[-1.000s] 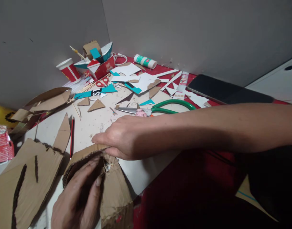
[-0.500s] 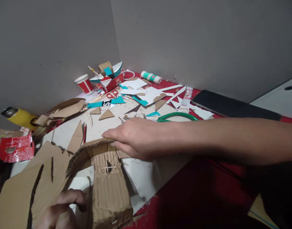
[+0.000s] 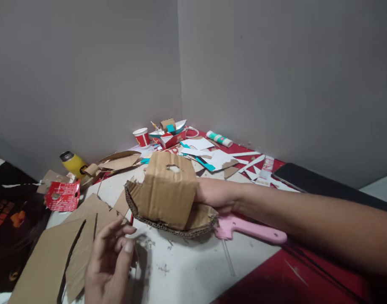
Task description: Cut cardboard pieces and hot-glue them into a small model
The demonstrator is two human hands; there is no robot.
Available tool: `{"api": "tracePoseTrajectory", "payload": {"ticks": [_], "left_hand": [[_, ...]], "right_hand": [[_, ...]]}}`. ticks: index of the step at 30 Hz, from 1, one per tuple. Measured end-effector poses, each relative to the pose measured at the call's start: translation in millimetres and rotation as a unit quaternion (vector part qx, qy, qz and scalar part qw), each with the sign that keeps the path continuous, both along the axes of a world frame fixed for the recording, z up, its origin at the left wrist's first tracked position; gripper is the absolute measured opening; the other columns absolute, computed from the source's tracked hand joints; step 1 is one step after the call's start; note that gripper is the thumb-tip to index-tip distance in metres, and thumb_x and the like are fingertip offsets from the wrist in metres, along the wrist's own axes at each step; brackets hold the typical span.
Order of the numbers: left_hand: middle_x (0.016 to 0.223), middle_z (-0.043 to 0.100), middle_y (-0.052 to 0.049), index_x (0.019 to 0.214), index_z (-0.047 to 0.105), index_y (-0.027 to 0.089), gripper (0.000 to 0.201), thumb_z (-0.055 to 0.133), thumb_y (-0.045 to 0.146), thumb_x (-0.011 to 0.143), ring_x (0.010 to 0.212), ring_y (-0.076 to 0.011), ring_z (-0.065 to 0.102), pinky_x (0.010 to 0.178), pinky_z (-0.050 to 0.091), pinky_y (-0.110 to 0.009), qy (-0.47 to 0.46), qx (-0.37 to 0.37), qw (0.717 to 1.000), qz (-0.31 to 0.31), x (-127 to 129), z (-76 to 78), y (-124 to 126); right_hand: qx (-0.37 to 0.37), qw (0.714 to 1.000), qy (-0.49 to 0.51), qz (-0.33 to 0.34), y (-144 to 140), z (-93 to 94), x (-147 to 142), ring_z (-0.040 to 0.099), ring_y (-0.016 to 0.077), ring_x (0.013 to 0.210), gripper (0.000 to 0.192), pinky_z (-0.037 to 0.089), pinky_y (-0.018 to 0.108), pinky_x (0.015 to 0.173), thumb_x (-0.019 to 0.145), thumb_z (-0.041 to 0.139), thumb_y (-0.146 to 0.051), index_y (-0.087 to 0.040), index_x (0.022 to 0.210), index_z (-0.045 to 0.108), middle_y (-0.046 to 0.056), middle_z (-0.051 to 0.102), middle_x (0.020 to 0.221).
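My right hand [image 3: 214, 193] grips a brown corrugated cardboard piece [image 3: 168, 196] and holds it up off the table. The piece has a curved base and an upright flap with a round hole near its top. My left hand [image 3: 109, 259] hovers at the lower left with fingers apart, holding nothing, just below and left of the cardboard piece. Under the left hand lies a large flat cardboard sheet [image 3: 50, 261] with dark cut slits. A pink tool [image 3: 253, 230] lies on the table right beneath my right wrist.
The white table top [image 3: 193, 270] carries paper and cardboard scraps [image 3: 212, 158] at the back. A red-and-white paper cup [image 3: 142, 137], a glue stick [image 3: 219, 138], a yellow bottle [image 3: 73, 164], a red wrapper [image 3: 63, 196] and a dark phone [image 3: 320, 183] lie around. Grey walls close the corner.
My right hand has lifted the cardboard piece off the table and turned it upright. The left hand has let go and opened. The pink tool has come into sight, and the view has tilted up.
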State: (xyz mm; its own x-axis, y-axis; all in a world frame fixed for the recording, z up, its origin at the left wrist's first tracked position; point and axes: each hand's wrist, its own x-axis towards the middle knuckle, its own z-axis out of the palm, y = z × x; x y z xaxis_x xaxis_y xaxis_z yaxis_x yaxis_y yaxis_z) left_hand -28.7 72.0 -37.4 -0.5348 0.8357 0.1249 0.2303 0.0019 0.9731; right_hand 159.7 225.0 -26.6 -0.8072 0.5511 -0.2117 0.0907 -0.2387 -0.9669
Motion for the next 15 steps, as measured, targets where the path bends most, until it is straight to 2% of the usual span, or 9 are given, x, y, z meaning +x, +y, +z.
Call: {"api": "tracePoseTrajectory", "payload": {"ticks": [2, 4, 7, 10, 13, 15], "left_hand": [[0.096, 0.064, -0.003, 0.111, 0.056, 0.024, 0.036, 0.066, 0.039, 0.080, 0.081, -0.0141, 0.056, 0.063, 0.046, -0.021, -0.036, -0.005, 0.999, -0.016, -2, 1.0, 2], [0.098, 0.064, -0.004, 0.114, 0.054, 0.024, 0.041, 0.068, 0.038, 0.079, 0.076, -0.0138, 0.057, 0.058, 0.046, -0.022, -0.098, -0.016, 0.994, -0.047, -4, 0.0, 4], [0.104, 0.064, -0.006, 0.122, 0.048, 0.026, 0.049, 0.068, 0.035, 0.078, 0.075, -0.0159, 0.061, 0.056, 0.047, -0.025, -0.216, -0.047, 0.967, -0.123, -6, -1.4, 7], [0.111, 0.065, -0.009, 0.129, 0.045, 0.026, 0.056, 0.069, 0.030, 0.078, 0.090, -0.0207, 0.063, 0.067, 0.051, -0.029, -0.303, -0.075, 0.929, -0.197, -10, 0.9, 8], [0.121, 0.063, -0.008, 0.133, 0.045, 0.027, 0.059, 0.067, 0.024, 0.077, 0.097, -0.0218, 0.064, 0.078, 0.053, -0.033, -0.358, -0.107, 0.901, -0.219, -15, 4.1, 7], [0.120, 0.064, -0.007, 0.135, 0.044, 0.027, 0.061, 0.065, 0.019, 0.077, 0.096, -0.0216, 0.065, 0.082, 0.053, -0.037, -0.398, -0.118, 0.884, -0.216, -20, 3.4, 6]], "right_hand": [[-0.069, 0.998, 0.003, -0.002, -3, -5.4, -1, 0.068, 0.0201, 0.081, 0.036, 0.054, 0.032, 0.077, 0.068, 0.071, -0.033, -0.011, 0.096, 0.068, 0.008, 0.072, 0.088], [-0.097, 0.995, -0.013, 0.002, -4, -8.9, -2, 0.069, 0.0223, 0.084, 0.042, 0.055, 0.033, 0.078, 0.065, 0.073, -0.033, -0.009, 0.099, 0.067, 0.010, 0.072, 0.090], [-0.096, 0.995, -0.031, 0.026, -6, -10.2, -2, 0.068, 0.0250, 0.090, 0.048, 0.055, 0.036, 0.081, 0.062, 0.076, -0.033, -0.011, 0.104, 0.067, 0.011, 0.072, 0.096], [-0.090, 0.994, -0.044, 0.047, -8, -9.4, -2, 0.067, 0.0262, 0.094, 0.052, 0.054, 0.038, 0.083, 0.061, 0.076, -0.036, -0.013, 0.107, 0.067, 0.011, 0.071, 0.102], [-0.073, 0.993, -0.070, 0.066, -10, -9.7, -1, 0.066, 0.0266, 0.096, 0.054, 0.053, 0.039, 0.085, 0.062, 0.076, -0.039, -0.014, 0.109, 0.067, 0.010, 0.070, 0.105], [-0.047, 0.992, -0.089, 0.078, -10, -10.3, 0, 0.066, 0.0261, 0.096, 0.053, 0.052, 0.039, 0.086, 0.064, 0.074, -0.041, -0.014, 0.108, 0.068, 0.010, 0.070, 0.106]]}}
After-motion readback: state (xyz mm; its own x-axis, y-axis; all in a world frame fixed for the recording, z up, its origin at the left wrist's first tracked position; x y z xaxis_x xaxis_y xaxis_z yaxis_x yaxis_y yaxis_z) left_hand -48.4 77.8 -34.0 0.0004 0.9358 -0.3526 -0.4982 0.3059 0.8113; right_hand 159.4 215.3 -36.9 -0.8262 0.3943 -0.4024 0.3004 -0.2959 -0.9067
